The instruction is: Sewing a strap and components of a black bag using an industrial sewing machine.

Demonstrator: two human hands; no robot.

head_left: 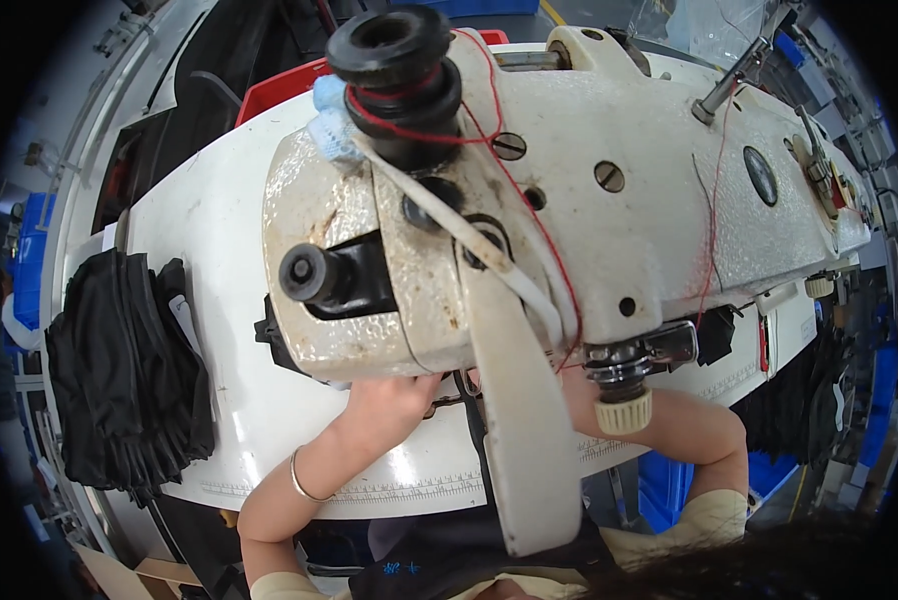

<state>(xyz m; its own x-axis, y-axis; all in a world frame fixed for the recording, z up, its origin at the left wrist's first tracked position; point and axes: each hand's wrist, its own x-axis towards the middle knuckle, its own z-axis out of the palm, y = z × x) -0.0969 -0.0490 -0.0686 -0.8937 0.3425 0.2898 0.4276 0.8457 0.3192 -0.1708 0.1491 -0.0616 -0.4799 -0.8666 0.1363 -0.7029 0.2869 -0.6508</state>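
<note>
Hands [397, 402] mostly hidden behind sewing machine [629, 235] | can't make out grip | black cloth pile [124, 375] at left

From here I see a cream-painted metal sewing machine [609, 250] partly hiding the bare left hand [391, 405]; stacked black fabric pieces [129, 370] lie leftward on the white tabletop [244, 420].

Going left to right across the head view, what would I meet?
Black cloth pile → metal bracelet → left hand → machine's pale lever → cream knob → hanging black cloth.
</note>
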